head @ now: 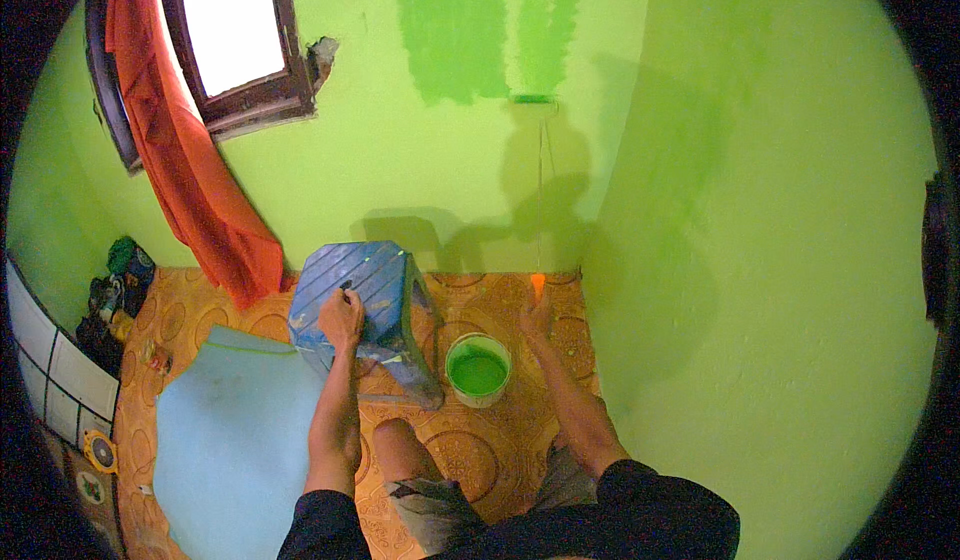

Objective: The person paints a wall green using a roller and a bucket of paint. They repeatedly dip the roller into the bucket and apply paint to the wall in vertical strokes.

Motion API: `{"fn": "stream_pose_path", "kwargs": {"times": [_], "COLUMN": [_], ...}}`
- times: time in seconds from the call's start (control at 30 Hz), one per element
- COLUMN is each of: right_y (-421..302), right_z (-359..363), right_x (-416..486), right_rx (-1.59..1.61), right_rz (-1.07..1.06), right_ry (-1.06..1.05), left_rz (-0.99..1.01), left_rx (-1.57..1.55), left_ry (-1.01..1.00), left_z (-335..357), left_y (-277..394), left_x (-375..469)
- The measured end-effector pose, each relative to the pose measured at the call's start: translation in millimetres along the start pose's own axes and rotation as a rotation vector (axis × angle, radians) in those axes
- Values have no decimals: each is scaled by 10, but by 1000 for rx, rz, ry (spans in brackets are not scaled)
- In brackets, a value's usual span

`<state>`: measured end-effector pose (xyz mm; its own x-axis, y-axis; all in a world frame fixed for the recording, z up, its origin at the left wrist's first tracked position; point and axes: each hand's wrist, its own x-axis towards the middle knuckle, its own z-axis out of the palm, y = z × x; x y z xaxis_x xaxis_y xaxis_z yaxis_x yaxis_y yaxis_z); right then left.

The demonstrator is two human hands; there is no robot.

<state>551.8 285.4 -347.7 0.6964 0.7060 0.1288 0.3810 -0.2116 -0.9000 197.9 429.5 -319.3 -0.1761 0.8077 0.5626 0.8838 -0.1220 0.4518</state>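
My right hand (537, 315) grips the orange handle (538, 285) of a paint roller. Its long thin rod reaches up to the green roller head (532, 99), which lies against the light green wall at the lower edge of a darker green painted patch (454, 31). My left hand (343, 320) holds a blue plastic stool (360, 275) at the opening in its slatted seat; the fingertips are partly hidden there. Between the stool and my right forearm, a white bucket (478, 402) holding green paint (478, 371) rests on the floor.
A red curtain (187, 177) hangs from the wooden-framed window (300, 102) at upper left. A light blue sheet (232, 440) lies on the patterned orange floor (465, 462) left of my legs. Assorted items (112, 305) are heaped by the left wall. Another wall (787, 260) stands close on the right.
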Motion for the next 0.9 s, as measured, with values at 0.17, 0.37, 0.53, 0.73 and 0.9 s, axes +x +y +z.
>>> {"fn": "stream_pose_path", "kwargs": {"times": [0.17,0.37,0.53,0.73,0.9], "right_y": [-163,-1948,-2909,-3227,-3126], "right_z": [-19,-662,-1271,-1445,-1392], "right_x": [87,1267,1972,2260,2297], "right_rx": [139,154,167,76,4], "right_rz": [-262,-722,-739,-690,-638], "right_ry": [254,487,466,532,500], "left_rz": [39,17,11,0,-12], "left_rx": [-93,-103,-65,-38,-58], "left_ry": [52,30,68,35,-12], "left_z": [-25,-41,-68,-39,-51], "left_y": [60,44,124,33,21], "left_x": [9,69,51,30,43]}}
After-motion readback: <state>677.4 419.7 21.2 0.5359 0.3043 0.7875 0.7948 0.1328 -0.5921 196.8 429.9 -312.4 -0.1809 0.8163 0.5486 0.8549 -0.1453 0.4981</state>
